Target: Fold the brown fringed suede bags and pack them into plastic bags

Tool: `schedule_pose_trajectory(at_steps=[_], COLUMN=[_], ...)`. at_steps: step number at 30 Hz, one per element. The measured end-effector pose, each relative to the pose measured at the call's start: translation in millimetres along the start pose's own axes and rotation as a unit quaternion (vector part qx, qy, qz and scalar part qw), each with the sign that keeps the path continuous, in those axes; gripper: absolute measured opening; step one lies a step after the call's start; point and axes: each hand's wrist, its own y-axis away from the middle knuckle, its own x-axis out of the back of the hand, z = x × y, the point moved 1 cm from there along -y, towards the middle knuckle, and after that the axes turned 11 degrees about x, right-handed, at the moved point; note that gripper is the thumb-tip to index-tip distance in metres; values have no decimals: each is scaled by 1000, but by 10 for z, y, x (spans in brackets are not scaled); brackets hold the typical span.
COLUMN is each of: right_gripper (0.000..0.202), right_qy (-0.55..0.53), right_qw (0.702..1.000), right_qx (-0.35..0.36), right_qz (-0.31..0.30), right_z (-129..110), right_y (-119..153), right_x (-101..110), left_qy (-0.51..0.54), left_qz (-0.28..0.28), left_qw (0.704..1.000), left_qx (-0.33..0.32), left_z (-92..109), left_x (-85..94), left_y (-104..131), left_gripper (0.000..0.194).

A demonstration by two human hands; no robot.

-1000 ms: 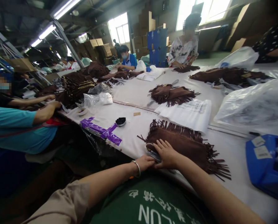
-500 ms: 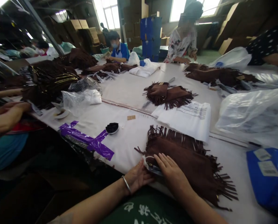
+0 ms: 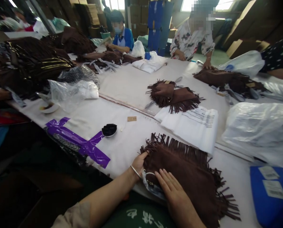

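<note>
A brown fringed bag (image 3: pixel 186 171) lies flat on the white-covered table in front of me, its fringe spread along the far and right edges. My left hand (image 3: pixel 139 163) grips its left corner, thumb on top and the other fingers hidden by the bag. Flat on the near part of the brown cloth rests my right hand (image 3: pixel 173 186), fingers stretched out together. Between the two hands, a pale loop, small metal fittings and clear plastic (image 3: pixel 151 185) show at the bag's near edge.
Beyond the bag lie a printed white plastic sheet (image 3: pixel 191 125) and folded brown fringed pieces (image 3: pixel 174 95). Purple tape (image 3: pixel 82 144) and a black pad in a dish (image 3: pixel 109 130) are left. A blue package (image 3: pixel 271 193) sits right. Co-workers handle brown goods around the table.
My left hand has moved from the near edge up to the bag's left corner and taken hold there. My right hand stays flat on the bag. The view has shifted slightly.
</note>
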Motion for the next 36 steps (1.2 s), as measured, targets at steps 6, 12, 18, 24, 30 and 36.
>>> schedule_pose_trajectory(at_steps=[6,12,18,24,30,36], right_gripper=[73,76,60,44,55,68], right_qy=[-65,-156,-156,-288,-548,-714], right_qw=[998,986,983,807,416,269], right_qx=[8,38,-99,-458,-612,-557], right_qz=[-22,-48,16,237,389,327], right_z=[7,99,360,129,-352,-357], right_y=[-8,110,729,1673,2001,1969], right_x=[-41,-64,-125,64,58,-20], left_qy=[-186,-793,-911,-940,-956,-946], left_qz=[55,131,84,1,-170,-230], left_qw=[959,544,347,251,157,163], left_qx=[-208,-239,-207,-230,-181,-158], left_z=[134,-59,-222,-407,-803,-1146], left_x=[-92,-218,-303,-478,-749,-761], left_y=[53,93,91,-61,-338,-591], left_gripper=[49,57,57,59,75,68])
